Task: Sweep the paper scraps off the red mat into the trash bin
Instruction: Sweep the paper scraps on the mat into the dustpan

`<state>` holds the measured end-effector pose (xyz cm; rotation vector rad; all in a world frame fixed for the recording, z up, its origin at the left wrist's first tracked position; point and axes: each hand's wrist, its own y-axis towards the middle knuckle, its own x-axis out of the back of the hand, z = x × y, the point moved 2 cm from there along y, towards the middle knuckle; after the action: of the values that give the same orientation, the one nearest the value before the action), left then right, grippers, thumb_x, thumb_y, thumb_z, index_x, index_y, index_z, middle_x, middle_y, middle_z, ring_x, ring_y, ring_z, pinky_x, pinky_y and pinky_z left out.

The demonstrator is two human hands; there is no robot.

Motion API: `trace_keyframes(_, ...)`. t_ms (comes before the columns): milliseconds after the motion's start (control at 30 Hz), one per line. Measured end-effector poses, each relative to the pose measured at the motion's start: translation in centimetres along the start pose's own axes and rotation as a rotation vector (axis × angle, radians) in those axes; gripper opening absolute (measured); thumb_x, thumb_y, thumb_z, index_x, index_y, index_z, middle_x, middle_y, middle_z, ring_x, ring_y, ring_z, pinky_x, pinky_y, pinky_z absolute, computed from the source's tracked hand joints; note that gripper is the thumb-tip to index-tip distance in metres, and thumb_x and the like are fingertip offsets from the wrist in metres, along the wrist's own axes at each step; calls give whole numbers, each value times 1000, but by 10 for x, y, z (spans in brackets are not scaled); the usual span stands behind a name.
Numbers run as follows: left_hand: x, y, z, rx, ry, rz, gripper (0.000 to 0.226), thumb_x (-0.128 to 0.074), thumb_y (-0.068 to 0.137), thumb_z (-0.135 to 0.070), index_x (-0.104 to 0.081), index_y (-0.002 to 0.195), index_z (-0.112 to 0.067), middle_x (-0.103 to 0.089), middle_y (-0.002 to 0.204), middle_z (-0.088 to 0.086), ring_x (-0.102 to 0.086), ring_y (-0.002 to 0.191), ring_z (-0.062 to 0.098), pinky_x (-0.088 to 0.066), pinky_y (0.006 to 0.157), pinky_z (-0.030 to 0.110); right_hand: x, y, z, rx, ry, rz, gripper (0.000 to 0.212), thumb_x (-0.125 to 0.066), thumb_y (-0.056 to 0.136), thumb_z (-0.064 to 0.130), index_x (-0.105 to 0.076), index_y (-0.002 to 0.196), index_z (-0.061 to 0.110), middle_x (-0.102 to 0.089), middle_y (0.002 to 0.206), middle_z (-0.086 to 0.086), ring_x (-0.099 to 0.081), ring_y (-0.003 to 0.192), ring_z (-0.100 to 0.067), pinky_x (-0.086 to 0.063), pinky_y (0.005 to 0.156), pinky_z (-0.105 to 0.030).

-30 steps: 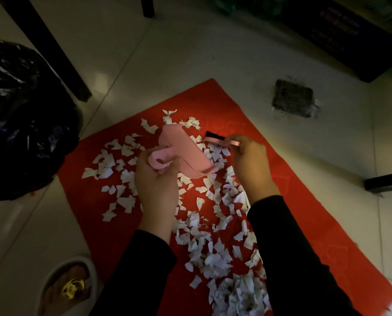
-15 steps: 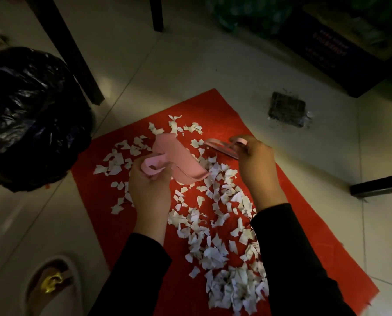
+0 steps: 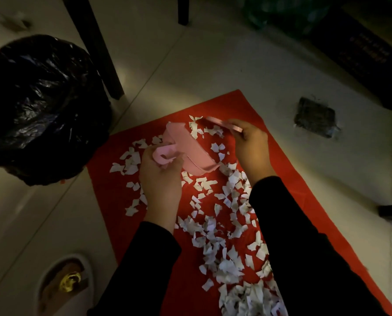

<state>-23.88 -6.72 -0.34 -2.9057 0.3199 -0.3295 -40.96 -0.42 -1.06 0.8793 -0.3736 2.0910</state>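
Note:
A red mat (image 3: pixel 113 201) lies on the tiled floor, strewn with several white paper scraps (image 3: pixel 215 226). My left hand (image 3: pixel 160 179) grips the looped handle of a pink dustpan (image 3: pixel 190 151), held tilted just above the mat's far half. My right hand (image 3: pixel 249 142) grips a small pink brush (image 3: pixel 222 123) near the mat's far end, beside the dustpan. The trash bin (image 3: pixel 40 106), lined with a black plastic bag, stands on the floor left of the mat.
Dark furniture legs (image 3: pixel 94 46) stand behind the bin. A dark square patch (image 3: pixel 315 116) sits in the floor to the right of the mat. A slipper (image 3: pixel 65 283) is at the lower left. Dark boxes (image 3: pixel 361 53) fill the top right.
My right hand has lifted the brush up and away toward the mat's far end. The dustpan stays in my left hand, barely shifted. The camera view has drifted.

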Motion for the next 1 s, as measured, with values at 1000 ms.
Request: trace_keyframes(1000,7,-1,9,-48,-39,50,26,-71,78,-9,-57,85,-30,-61,82,-16,-59,71,-13,-46,60,4,9,-19,-4,-30,-210,154,30,-44,93,-3,-66,111,9,-68,98,-13,-56,69,-18,-40,57,-20)
